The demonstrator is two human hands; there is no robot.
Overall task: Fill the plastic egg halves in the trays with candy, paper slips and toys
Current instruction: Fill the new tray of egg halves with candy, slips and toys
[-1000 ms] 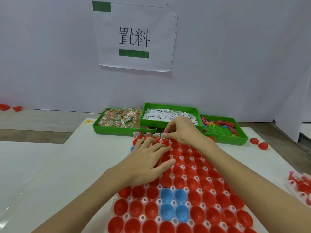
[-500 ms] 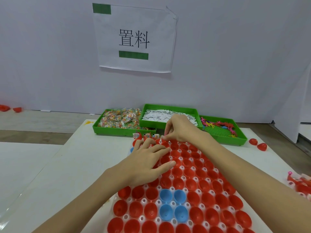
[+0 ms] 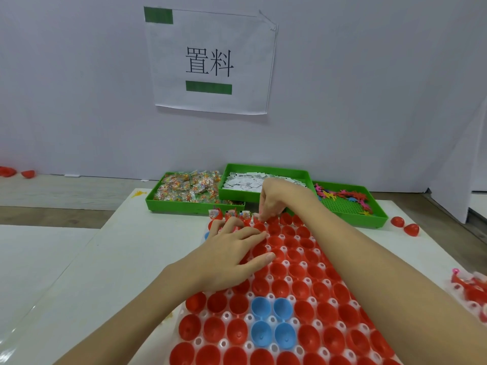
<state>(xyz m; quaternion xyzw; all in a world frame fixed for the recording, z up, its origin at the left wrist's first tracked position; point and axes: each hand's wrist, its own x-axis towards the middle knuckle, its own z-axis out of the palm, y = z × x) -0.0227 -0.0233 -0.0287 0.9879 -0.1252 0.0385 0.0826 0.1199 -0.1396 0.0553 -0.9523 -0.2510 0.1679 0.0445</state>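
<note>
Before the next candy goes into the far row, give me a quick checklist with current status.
1. Tray held steady: ok. The left hand rests flat, fingers spread, on the egg tray.
2. Placing hand on target: ok. The right hand is at the far row with fingers pinched together over a red egg half.
3. What the right hand holds: cannot tell, the fingertips hide it.
4. Far row progress: ok. Three candy packets already stand in halves left of the right hand.
5. Candy supply: ok. The candy tray is well stocked.
6. Remaining halves: not ok, most look empty, including the four blue egg halves.
</note>
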